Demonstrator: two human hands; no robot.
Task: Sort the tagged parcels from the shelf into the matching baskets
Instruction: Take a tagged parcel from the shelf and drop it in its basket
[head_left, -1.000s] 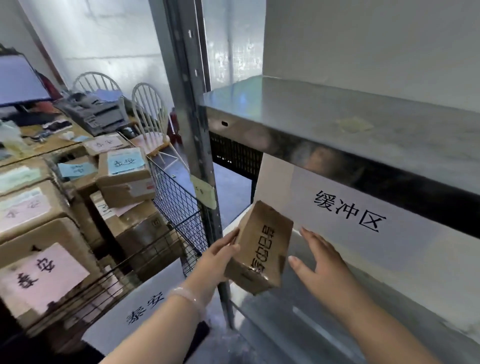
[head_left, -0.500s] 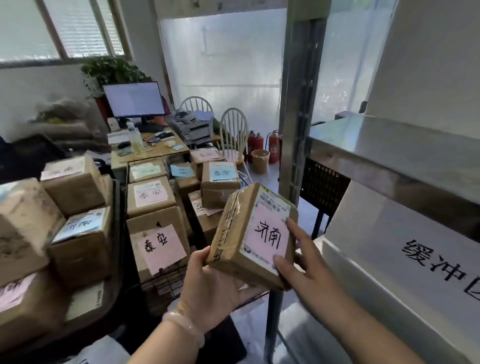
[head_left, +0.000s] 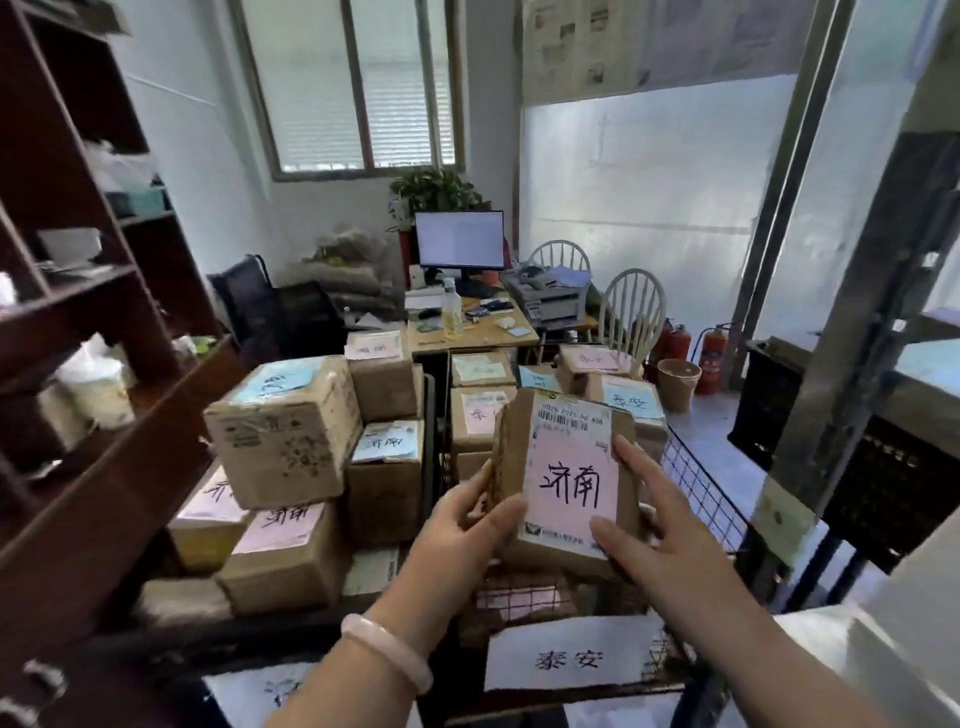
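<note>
— What colour is the parcel (head_left: 513, 452)?
— Brown card. Its tag (head_left: 571, 488) is pink with black handwriting, and the label (head_left: 571, 418) above is white with black bars.
— And the boxes (head_left: 283, 441)?
— Brown too, tagged pink or pale blue.
— The basket (head_left: 698, 483)?
— Black wire grid, and its sign (head_left: 569, 660) is white with black characters.
— Anything brighter?
— Red extinguishers (head_left: 714, 356), a green plant (head_left: 436, 192) and a pale pink bangle (head_left: 387, 652). The bookcase (head_left: 88, 499) is dark red-brown.

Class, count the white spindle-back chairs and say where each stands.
2. The far chair stands behind the printer; the near chair right of it, beside the fire extinguishers. Others may be hidden.
</note>
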